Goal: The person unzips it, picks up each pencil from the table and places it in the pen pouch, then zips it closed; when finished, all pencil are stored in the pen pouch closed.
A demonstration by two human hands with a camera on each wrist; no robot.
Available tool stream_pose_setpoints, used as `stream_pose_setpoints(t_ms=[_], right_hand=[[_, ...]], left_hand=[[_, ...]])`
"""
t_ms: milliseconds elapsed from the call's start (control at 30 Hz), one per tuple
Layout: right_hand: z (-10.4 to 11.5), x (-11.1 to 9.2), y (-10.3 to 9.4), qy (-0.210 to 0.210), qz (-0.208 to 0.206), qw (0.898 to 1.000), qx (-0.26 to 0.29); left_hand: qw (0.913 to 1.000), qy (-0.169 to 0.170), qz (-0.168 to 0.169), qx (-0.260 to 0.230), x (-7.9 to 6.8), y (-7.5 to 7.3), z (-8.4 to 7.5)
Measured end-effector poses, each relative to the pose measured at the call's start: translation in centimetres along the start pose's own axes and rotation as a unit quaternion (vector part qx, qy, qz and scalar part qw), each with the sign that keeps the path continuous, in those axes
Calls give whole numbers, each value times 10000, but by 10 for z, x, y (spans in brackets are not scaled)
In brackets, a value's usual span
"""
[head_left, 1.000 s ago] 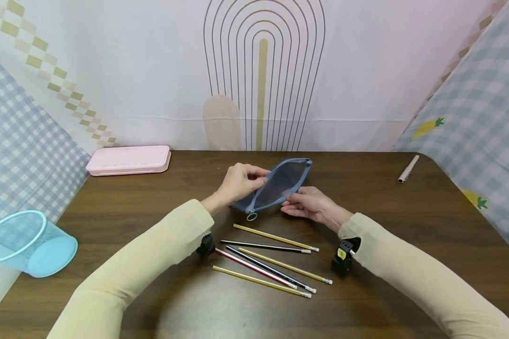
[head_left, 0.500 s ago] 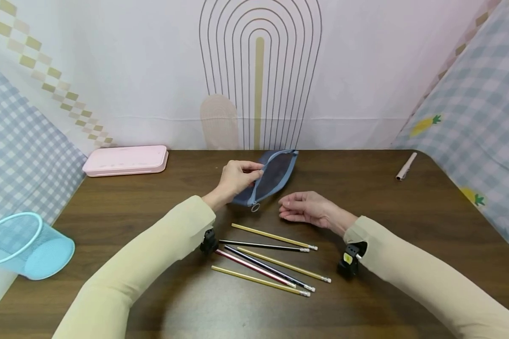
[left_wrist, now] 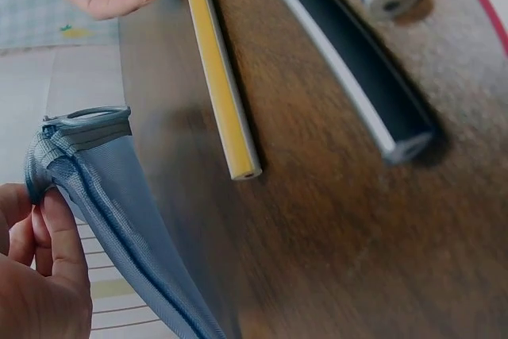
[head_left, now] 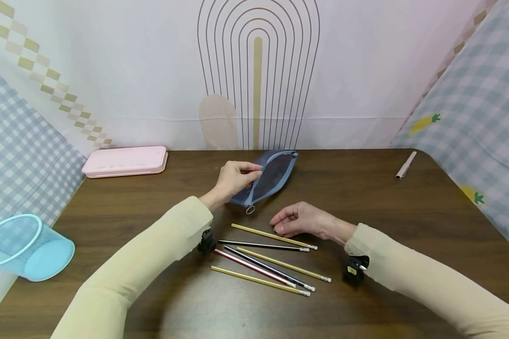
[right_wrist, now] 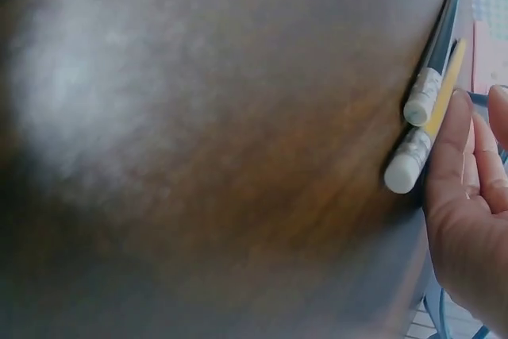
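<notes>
My left hand (head_left: 233, 181) pinches the edge of a blue mesh zipper pouch (head_left: 275, 176) between thumb and fingers. The pouch's mouth gapes toward me, and a ring pull (head_left: 250, 209) hangs from its zipper. Over the farthest yellow pencil (head_left: 254, 231) is my right hand (head_left: 305, 220), its fingertips right at the shaft; in the right wrist view its thumb stands apart from the fingers. Nearer to me lie a black pencil (head_left: 260, 246), a second yellow pencil (head_left: 286, 264), a dark blue one (head_left: 271, 269), a red-and-white one (head_left: 254, 267) and another yellow one (head_left: 258, 281), all with white erasers.
A pink pencil case (head_left: 126, 161) lies at the back left of the brown table (head_left: 343, 301). On the left, a light blue mesh pen cup (head_left: 51, 254) lies tipped over. At the back right is a white pen (head_left: 406, 165). Cloth hangs around the table.
My right hand has let go of the pouch's edge and come toward me, down to the farthest yellow pencil. The pouch has shifted slightly left, still in my left hand.
</notes>
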State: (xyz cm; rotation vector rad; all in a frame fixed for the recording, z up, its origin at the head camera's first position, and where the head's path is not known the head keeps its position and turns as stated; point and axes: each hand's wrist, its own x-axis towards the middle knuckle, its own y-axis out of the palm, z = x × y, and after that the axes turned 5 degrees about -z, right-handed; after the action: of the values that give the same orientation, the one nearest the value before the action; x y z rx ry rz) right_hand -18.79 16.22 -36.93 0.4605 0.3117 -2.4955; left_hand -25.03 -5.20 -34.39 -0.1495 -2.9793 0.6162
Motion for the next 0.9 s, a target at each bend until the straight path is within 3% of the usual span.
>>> stream_pose_setpoints(t_ms=[167, 400, 900], right_hand=[[-2, -1, 3, -537, 195, 9956, -737], [-6, 2, 8, -1279, 338, 9791, -1544], [-4, 3, 7, -1878, 440, 9504, -2440]], left_hand=[[10000, -14, -41, -6, -1, -2, 1], [10000, -64, -60, 24, -3, -4, 3], [9998, -136, -40, 102, -1, -8, 4]])
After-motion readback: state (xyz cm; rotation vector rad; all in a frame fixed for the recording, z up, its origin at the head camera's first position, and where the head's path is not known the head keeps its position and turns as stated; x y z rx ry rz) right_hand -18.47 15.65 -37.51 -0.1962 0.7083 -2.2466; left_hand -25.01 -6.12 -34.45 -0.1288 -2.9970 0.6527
